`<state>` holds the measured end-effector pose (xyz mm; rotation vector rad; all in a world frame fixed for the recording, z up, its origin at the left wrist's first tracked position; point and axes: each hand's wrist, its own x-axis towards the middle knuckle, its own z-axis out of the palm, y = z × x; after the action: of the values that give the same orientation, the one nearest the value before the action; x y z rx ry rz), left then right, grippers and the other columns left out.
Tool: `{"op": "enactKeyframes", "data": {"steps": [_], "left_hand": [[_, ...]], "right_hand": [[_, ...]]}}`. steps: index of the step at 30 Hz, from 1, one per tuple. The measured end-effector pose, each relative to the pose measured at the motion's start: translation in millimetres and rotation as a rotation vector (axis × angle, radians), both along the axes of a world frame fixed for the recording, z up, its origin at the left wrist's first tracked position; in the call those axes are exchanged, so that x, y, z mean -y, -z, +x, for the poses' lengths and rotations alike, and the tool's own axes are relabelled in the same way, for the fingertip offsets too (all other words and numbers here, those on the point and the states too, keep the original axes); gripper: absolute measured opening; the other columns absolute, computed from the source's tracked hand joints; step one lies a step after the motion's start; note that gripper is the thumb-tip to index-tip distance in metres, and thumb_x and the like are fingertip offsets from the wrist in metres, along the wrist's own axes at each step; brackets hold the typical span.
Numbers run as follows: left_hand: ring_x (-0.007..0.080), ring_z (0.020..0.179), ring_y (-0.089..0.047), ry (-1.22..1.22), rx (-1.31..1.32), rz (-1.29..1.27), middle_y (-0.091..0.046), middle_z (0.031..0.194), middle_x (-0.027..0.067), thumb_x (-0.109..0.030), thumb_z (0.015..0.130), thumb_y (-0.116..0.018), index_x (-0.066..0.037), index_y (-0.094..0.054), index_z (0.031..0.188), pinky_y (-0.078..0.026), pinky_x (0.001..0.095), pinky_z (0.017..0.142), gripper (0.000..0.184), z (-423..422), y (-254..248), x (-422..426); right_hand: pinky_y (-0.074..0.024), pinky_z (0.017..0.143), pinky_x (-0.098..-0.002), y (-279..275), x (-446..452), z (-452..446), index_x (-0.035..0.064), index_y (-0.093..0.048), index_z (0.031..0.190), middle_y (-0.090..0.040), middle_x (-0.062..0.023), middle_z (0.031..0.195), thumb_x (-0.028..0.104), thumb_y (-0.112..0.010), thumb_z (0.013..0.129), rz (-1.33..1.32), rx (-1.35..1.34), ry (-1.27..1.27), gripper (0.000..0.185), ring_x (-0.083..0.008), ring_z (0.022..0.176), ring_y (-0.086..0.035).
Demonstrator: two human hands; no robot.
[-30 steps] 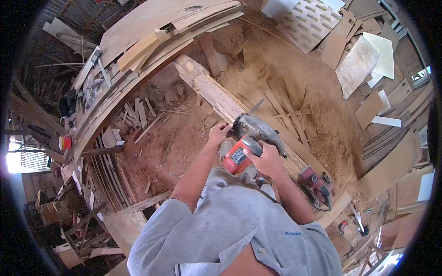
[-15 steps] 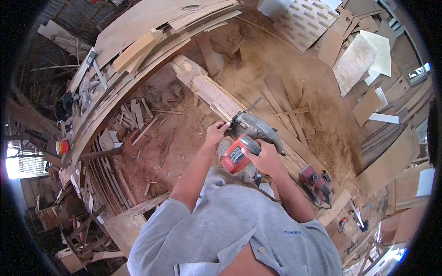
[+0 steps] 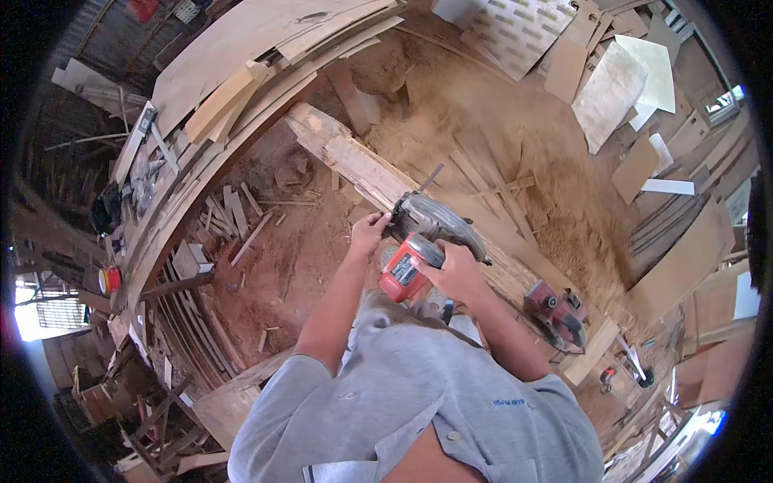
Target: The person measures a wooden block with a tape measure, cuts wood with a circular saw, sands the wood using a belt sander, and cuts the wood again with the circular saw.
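The circular saw sits mid-frame over a rough plank, which runs diagonally from upper left toward lower right and seems to bear the saw's weight. The right hand has its fingers curled round the saw's handle, presumably to control its bulk. The left hand pinches the saw's front edge with fingers nearly together, apparently steadying it; the exact part gripped is too small to tell. A red electric planer lies at lower right, apart from both hands.
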<state>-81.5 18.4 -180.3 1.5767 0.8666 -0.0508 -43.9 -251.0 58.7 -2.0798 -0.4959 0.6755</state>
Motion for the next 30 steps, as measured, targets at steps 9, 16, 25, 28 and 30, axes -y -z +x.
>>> {"op": "enactKeyframes", "data": {"steps": [9, 16, 25, 28, 30], "left_hand": [[0.0099, 0.085, -0.067, -0.025, 0.031, -0.135, -0.075, 0.095, 0.0021, -0.038, 0.100, -0.081, 0.003, -0.079, 0.115, -0.054, 0.0285, 0.078, 0.043, 2.6, -0.8, -5.5], [0.0141, 0.083, -0.070, -0.030, 0.046, -0.196, -0.076, 0.104, 0.0060, -0.038, 0.107, -0.069, 0.003, -0.075, 0.124, -0.059, 0.0322, 0.079, 0.044, 0.5, -19.5, -7.5], [0.0202, 0.123, -0.065, 0.283, -0.122, -0.603, -0.066, 0.141, 0.0121, -0.055, 0.105, -0.066, 0.000, -0.053, 0.150, -0.056, 0.0381, 0.099, 0.072, -78.0, -153.8, 5.8], [0.0201, 0.122, -0.066, 0.381, -0.037, -0.501, -0.067, 0.138, 0.0111, -0.050, 0.099, -0.078, -0.001, -0.050, 0.152, -0.055, 0.0388, 0.103, 0.078, -93.0, -176.6, 26.6], [0.0188, 0.121, -0.066, 0.459, 0.043, -0.337, -0.065, 0.136, 0.0052, -0.041, 0.093, -0.086, -0.003, -0.049, 0.152, -0.056, 0.0403, 0.103, 0.079, -96.8, -154.5, 30.1]], "right_hand": [[-0.0579, 0.088, -0.0510, 0.7, -3.6, 1.1, -0.0035, -0.075, 0.111, -0.075, -0.0301, 0.098, 0.046, -0.082, 0.086, 0.003, 0.018, 0.010, 0.056, -0.0478, 0.098, -0.073], [-0.0566, 0.095, -0.0507, -11.6, -7.7, 5.5, -0.0094, -0.074, 0.115, -0.075, -0.0337, 0.108, 0.049, -0.082, 0.088, -0.033, -0.029, -0.018, 0.065, -0.0492, 0.106, -0.073], [-0.0578, 0.088, -0.0509, -3.6, -15.0, 7.0, -0.0072, -0.075, 0.110, -0.075, -0.0314, 0.100, 0.050, -0.081, 0.089, -0.007, 0.003, -0.029, 0.061, -0.0477, 0.097, -0.074], [-0.0577, 0.086, -0.0516, -5.5, -15.9, 6.5, -0.0063, -0.075, 0.107, -0.075, -0.0306, 0.097, 0.049, -0.081, 0.089, 0.015, 0.023, -0.002, 0.059, -0.0478, 0.094, -0.074], [-0.0575, 0.086, -0.0519, 5.1, -18.7, 7.0, -0.0056, -0.075, 0.107, -0.075, -0.0306, 0.096, 0.049, -0.081, 0.089, 0.012, 0.040, -0.009, 0.058, -0.0481, 0.094, -0.074]]}}
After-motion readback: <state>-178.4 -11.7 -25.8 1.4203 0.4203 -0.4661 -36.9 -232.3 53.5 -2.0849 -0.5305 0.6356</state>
